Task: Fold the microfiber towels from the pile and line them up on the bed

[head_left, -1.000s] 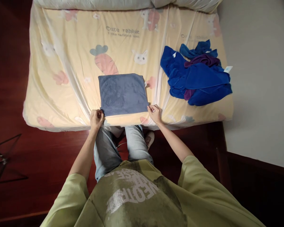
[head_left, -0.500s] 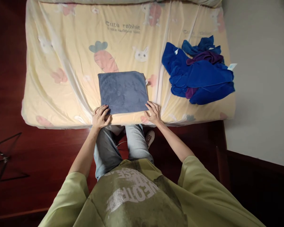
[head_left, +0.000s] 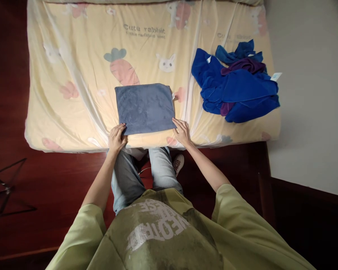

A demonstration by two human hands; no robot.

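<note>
A grey-blue towel (head_left: 145, 108) lies flat as a rectangle near the front edge of the bed, with a small white tag on its right side. My left hand (head_left: 117, 137) is closed on its near left corner, fingertips over the cloth. At the near right corner, my right hand (head_left: 181, 132) pinches the towel's edge between fingers and thumb. Both thumbs are partly hidden.
The bed has a yellow sheet (head_left: 81, 56) printed with rabbits and carrots. A crumpled heap of blue and purple cloths (head_left: 242, 88) lies at its right, beside a pale wall (head_left: 307, 86). A black metal stand (head_left: 7, 189) is on the dark red floor at left.
My left fingers have drawn together at the near left corner, covering less of the towel. My right hand has shifted slightly at its corner. The towel stays flat and the heap is unmoved.
</note>
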